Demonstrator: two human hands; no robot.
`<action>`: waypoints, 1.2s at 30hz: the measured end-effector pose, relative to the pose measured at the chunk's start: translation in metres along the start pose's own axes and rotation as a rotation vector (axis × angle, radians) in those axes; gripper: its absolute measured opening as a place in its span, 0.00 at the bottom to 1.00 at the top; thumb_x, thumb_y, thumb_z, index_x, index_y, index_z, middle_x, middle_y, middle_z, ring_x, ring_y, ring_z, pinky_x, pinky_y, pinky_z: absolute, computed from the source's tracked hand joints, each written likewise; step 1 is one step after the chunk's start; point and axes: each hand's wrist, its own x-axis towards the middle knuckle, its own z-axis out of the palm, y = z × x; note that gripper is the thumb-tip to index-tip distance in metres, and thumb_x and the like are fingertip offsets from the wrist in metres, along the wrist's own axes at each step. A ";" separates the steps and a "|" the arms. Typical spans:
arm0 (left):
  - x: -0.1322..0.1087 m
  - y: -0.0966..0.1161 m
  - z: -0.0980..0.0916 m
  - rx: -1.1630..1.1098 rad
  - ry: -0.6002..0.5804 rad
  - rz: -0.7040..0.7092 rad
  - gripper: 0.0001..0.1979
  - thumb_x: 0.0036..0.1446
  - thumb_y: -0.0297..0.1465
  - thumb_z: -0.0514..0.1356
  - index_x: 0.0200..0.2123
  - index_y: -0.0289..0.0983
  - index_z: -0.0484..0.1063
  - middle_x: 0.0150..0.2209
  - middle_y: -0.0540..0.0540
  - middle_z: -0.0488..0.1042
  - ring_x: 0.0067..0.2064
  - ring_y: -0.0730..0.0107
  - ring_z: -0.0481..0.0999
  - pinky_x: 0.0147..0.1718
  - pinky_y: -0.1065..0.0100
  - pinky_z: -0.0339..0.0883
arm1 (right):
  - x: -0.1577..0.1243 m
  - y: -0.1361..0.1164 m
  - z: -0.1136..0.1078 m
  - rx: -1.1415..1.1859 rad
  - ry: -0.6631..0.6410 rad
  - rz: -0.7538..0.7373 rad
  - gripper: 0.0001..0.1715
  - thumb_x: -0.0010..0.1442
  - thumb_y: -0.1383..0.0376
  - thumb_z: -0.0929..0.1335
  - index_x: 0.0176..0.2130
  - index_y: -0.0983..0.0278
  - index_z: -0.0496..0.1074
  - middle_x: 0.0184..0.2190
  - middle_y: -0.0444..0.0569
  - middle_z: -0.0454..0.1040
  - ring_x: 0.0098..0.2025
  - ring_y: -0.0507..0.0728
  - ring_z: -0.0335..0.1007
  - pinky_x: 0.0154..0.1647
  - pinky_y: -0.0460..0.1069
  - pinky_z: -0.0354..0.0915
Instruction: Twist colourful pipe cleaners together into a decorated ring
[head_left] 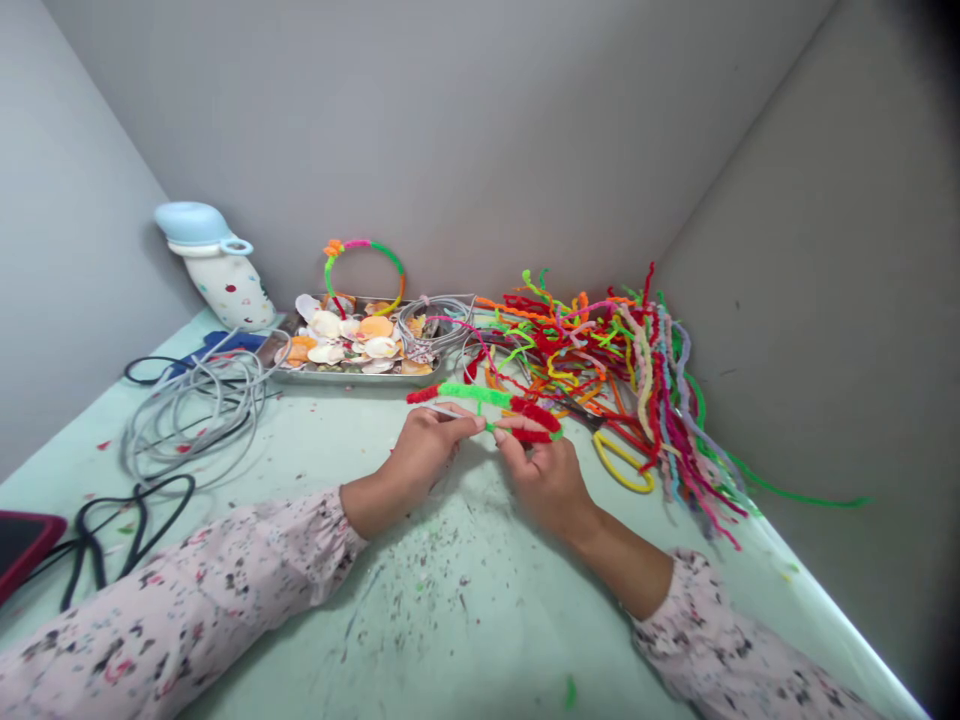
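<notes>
Between my two hands is a curved piece of grey wire wrapped in red and green pipe cleaner (474,394). My left hand (426,442) pinches its pale bare wire part, thumb and index finger near a short green end that sticks up. My right hand (546,470) grips the wrapped part on the right, its thumb and finger closed on the green strand close to the left fingertips. The fingers hide part of the wire. Just behind the hands are loose pipe cleaners (581,340) in many colours and yellow-handled scissors (622,462).
A metal tray (352,378) of seashells stands at the back, with a coil of grey wire (439,320) and a finished-looking colourful ring (388,254) on it. Left are a tilted bottle (225,285), tangled grey cable (199,420), black cord (142,495) and a red-edged device (26,545).
</notes>
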 end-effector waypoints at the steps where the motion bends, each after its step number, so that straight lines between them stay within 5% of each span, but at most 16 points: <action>1: 0.001 -0.001 0.000 -0.019 -0.003 0.009 0.14 0.43 0.38 0.66 0.21 0.36 0.66 0.15 0.56 0.56 0.17 0.80 0.52 0.17 0.71 0.43 | 0.000 0.000 0.000 0.000 0.002 -0.011 0.13 0.60 0.59 0.63 0.40 0.58 0.74 0.39 0.47 0.78 0.44 0.59 0.72 0.47 0.52 0.64; 7: -0.003 0.008 0.002 0.057 -0.003 0.094 0.18 0.44 0.35 0.63 0.14 0.38 0.57 0.15 0.55 0.53 0.18 0.79 0.50 0.19 0.70 0.44 | -0.003 0.002 0.000 -0.084 -0.037 -0.083 0.13 0.62 0.61 0.61 0.41 0.59 0.73 0.37 0.49 0.77 0.42 0.59 0.72 0.47 0.53 0.63; 12: -0.008 0.022 0.002 0.164 -0.017 0.128 0.14 0.44 0.33 0.60 0.13 0.38 0.61 0.13 0.53 0.56 0.19 0.76 0.54 0.20 0.69 0.47 | -0.004 0.002 0.000 -0.122 -0.044 -0.128 0.14 0.61 0.61 0.61 0.43 0.59 0.73 0.37 0.50 0.77 0.39 0.59 0.71 0.44 0.53 0.64; 22: -0.006 0.008 0.008 0.144 0.002 0.055 0.14 0.50 0.41 0.60 0.21 0.37 0.65 0.14 0.56 0.57 0.17 0.78 0.53 0.19 0.71 0.47 | 0.002 0.004 -0.001 0.071 -0.013 0.123 0.14 0.60 0.56 0.63 0.35 0.61 0.73 0.30 0.46 0.77 0.37 0.58 0.72 0.38 0.49 0.63; 36: -0.004 0.008 0.006 0.172 0.066 0.012 0.16 0.48 0.38 0.60 0.17 0.37 0.60 0.13 0.57 0.53 0.16 0.79 0.50 0.18 0.70 0.43 | -0.004 0.005 -0.001 -0.012 -0.050 -0.012 0.14 0.61 0.56 0.62 0.38 0.60 0.73 0.33 0.46 0.76 0.35 0.57 0.72 0.38 0.50 0.63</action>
